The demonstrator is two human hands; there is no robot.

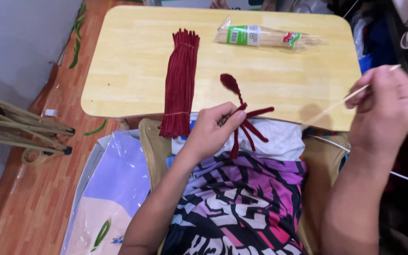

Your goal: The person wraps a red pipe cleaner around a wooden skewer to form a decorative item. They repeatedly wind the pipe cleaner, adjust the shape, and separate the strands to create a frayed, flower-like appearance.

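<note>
At frame centre, the left hand (212, 128) pinched a half-formed dark red fuzzy-wire flower (242, 114), one looped petal shaped and loose ends untwisted, while the right hand (384, 109) gripped a thin wooden stick (341, 102), apparently unattached, above the pale wooden desk (133, 71).

Home craft corner, floor-level seating: a low pale wooden table (133, 71) with rounded corners stands on a reddish wood-pattern floor (34, 198) against a plain grey wall (20, 42). Craft supplies lie on it, a bundle of dark red pipe cleaners (180, 82) and a clear packet of thin wooden sticks (260, 37); green pipe-cleaner scraps (78, 45) litter the floor by the wall. Domestic clutter around: plastic bags (114, 184) on the floor, a folded wooden rack (20, 127) at the left, heaped fabrics (374, 33) at the right.
</note>
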